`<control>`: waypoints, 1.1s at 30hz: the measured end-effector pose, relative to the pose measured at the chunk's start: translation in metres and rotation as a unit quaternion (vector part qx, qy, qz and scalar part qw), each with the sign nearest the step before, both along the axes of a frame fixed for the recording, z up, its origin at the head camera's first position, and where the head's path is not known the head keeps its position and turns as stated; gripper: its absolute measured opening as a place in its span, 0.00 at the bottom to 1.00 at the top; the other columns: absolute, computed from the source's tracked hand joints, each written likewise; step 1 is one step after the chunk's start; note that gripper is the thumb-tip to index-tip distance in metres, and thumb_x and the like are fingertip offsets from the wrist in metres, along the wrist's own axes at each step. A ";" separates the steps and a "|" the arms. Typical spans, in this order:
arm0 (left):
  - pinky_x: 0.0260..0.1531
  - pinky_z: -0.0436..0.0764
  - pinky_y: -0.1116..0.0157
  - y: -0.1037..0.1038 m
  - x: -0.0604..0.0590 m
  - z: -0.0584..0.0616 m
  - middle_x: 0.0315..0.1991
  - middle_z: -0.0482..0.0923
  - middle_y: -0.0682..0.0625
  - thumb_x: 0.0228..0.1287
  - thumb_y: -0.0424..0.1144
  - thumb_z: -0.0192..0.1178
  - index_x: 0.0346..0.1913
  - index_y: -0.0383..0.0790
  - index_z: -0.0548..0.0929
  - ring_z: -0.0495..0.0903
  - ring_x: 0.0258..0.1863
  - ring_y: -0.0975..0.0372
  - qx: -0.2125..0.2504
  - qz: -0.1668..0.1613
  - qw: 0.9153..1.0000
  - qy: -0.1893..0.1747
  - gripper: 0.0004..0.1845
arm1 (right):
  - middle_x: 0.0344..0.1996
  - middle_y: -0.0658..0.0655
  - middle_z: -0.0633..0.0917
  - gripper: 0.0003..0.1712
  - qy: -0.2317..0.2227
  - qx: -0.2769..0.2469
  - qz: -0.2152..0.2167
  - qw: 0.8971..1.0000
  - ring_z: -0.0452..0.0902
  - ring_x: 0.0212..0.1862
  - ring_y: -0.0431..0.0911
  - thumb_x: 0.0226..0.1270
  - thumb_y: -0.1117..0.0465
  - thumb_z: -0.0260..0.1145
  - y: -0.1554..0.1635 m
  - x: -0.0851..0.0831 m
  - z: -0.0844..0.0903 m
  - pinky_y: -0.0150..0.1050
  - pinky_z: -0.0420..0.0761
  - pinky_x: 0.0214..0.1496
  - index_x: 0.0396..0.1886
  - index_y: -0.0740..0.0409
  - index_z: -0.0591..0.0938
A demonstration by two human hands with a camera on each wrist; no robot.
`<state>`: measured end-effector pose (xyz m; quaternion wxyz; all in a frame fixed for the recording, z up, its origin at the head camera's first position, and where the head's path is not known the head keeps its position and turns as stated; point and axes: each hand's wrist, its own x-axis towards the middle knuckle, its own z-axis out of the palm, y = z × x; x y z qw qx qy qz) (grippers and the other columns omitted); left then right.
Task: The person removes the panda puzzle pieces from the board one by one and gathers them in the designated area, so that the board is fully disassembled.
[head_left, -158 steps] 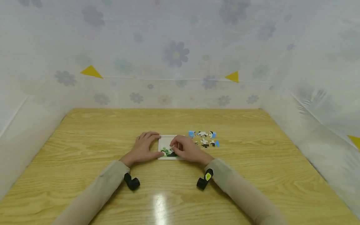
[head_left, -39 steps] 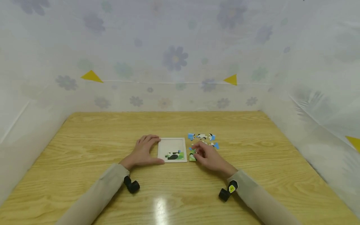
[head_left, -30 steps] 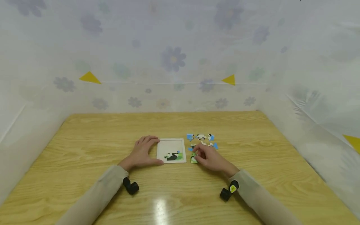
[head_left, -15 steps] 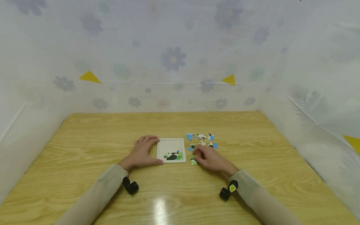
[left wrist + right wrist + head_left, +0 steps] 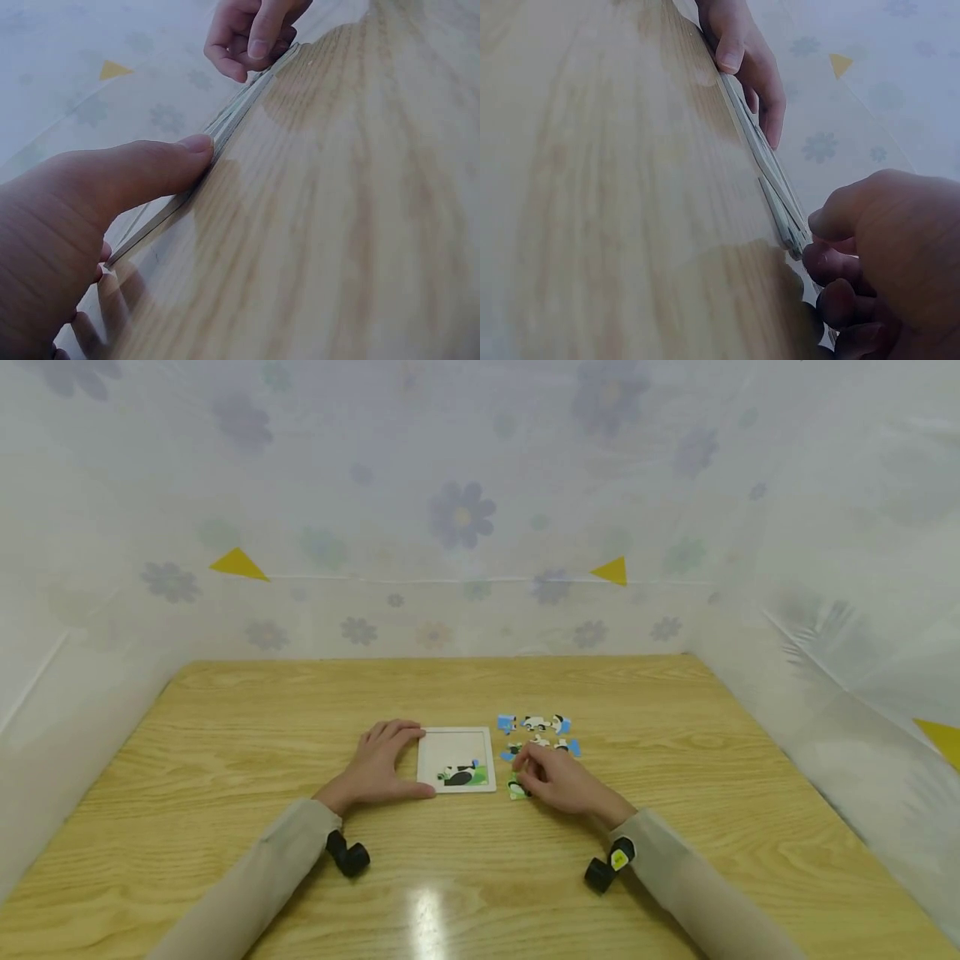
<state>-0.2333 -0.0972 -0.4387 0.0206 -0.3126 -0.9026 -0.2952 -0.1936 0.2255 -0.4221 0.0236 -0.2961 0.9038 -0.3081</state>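
A white puzzle tray (image 5: 454,747) lies flat on the wooden table (image 5: 225,727), with a few black, white and green pieces fitted along its near edge. My left hand (image 5: 378,767) rests at the tray's left side, fingers straight and thumb (image 5: 150,169) pressed against the tray's rim (image 5: 232,120). My right hand (image 5: 553,777) sits just right of the tray with curled fingers pinching a green puzzle piece (image 5: 516,791) on the table. In the right wrist view those curled fingers (image 5: 840,262) lie close to the tray's edge (image 5: 769,172), and the piece is hidden.
Several loose blue, white and black puzzle pieces (image 5: 538,724) lie beyond my right hand. Floral plastic sheeting (image 5: 465,510) walls the table at the back and both sides. Bare wood stretches to the left, right and front.
My right hand left the tray, went right to the loose pieces and drew a green piece toward the tray's front right corner. Over the last second it barely shifts. My left hand stays.
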 end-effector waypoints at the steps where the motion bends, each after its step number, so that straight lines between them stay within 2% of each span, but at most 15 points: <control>1: 0.61 0.56 0.42 0.000 0.000 0.000 0.67 0.65 0.45 0.43 0.63 0.72 0.65 0.40 0.72 0.60 0.65 0.49 -0.001 0.001 1.000 0.001 0.47 | 0.24 0.45 0.77 0.05 -0.002 -0.002 -0.002 1.000 0.68 0.24 0.33 0.71 0.64 0.58 0.000 0.000 0.000 0.31 0.72 0.30 0.42 0.57 0.78; 10: 0.61 0.57 0.42 0.000 -0.001 0.004 0.67 0.65 0.44 0.43 0.63 0.71 0.65 0.40 0.72 0.61 0.65 0.49 -0.004 0.001 1.000 0.007 0.47 | 0.23 0.45 0.75 0.05 -0.002 -0.021 0.004 1.000 0.64 0.22 0.34 0.70 0.63 0.60 -0.008 -0.007 0.000 0.30 0.70 0.29 0.43 0.56 0.79; 17: 0.61 0.56 0.42 -0.001 -0.002 0.003 0.67 0.65 0.45 0.43 0.64 0.71 0.65 0.40 0.72 0.61 0.65 0.49 -0.003 0.000 1.000 0.005 0.48 | 0.24 0.45 0.77 0.05 0.000 -0.029 0.022 0.999 0.67 0.24 0.33 0.70 0.62 0.60 -0.018 -0.012 -0.002 0.30 0.72 0.29 0.43 0.55 0.79; 27: 0.62 0.56 0.42 0.001 -0.001 -0.001 0.66 0.66 0.46 0.43 0.64 0.71 0.65 0.41 0.72 0.61 0.65 0.49 0.003 0.002 1.000 0.002 0.48 | 0.21 0.44 0.74 0.08 -0.029 -0.028 0.057 0.998 0.66 0.23 0.34 0.68 0.63 0.61 -0.036 -0.020 -0.002 0.30 0.72 0.30 0.46 0.55 0.80; 33: 0.61 0.57 0.42 0.001 0.000 -0.003 0.66 0.66 0.45 0.43 0.64 0.71 0.65 0.40 0.72 0.62 0.64 0.50 0.001 0.004 1.000 0.007 0.47 | 0.21 0.45 0.74 0.10 -0.004 -0.016 0.084 0.996 0.66 0.22 0.33 0.67 0.61 0.65 -0.049 -0.022 0.000 0.29 0.72 0.31 0.47 0.57 0.80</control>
